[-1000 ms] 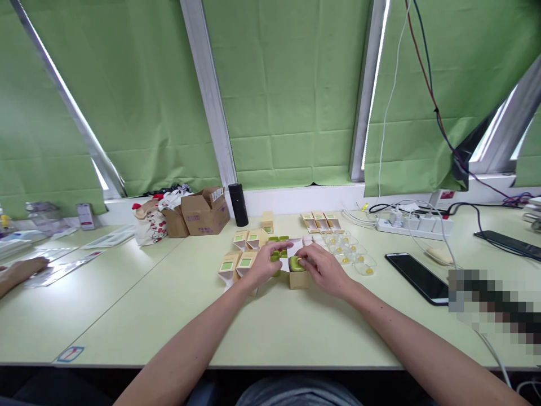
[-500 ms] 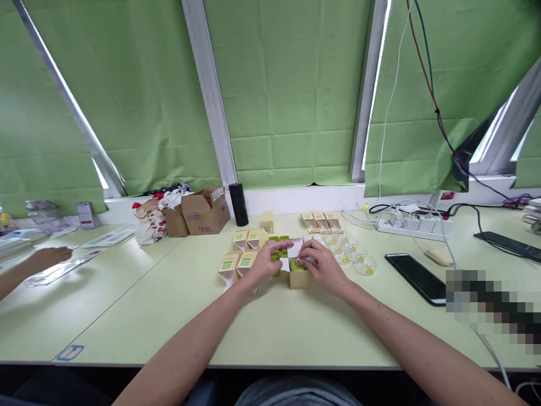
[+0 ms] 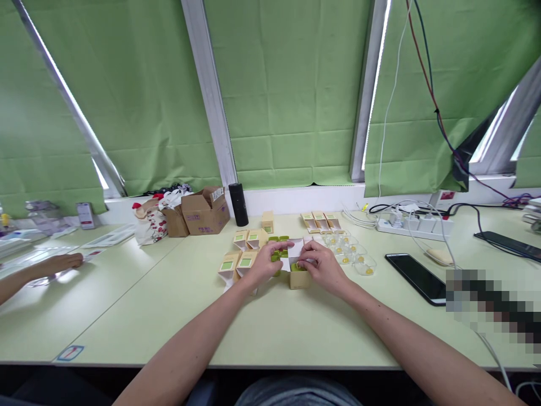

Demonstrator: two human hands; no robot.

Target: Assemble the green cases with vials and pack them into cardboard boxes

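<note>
A small kraft-paper box (image 3: pixel 299 281) stands on the table before me with its white-lined flaps raised. Inside it sits a green square container (image 3: pixel 296 268), its top near the box rim. My right hand (image 3: pixel 324 266) is closed over the box's right side, fingertips pinched at the container's top. At the left, my left hand (image 3: pixel 267 264) holds thumb and fingers apart, fingertips by the raised flap; whether they touch it I cannot tell. Several more green containers (image 3: pixel 275 256) are partly hidden behind my left hand.
Kraft boxes with open flaps (image 3: pixel 229 265) stand left of my hands, more (image 3: pixel 320 221) behind. Clear cups with yellow contents (image 3: pixel 345 254) lie right, near a black phone (image 3: pixel 416 278) and power strip (image 3: pixel 416 226). A co-worker's hand (image 3: pixel 63 263) is far left.
The green container sits lower in the kraft box, with my right fingers still on it. My left hand has barely moved. The co-worker's hand has shifted right.
</note>
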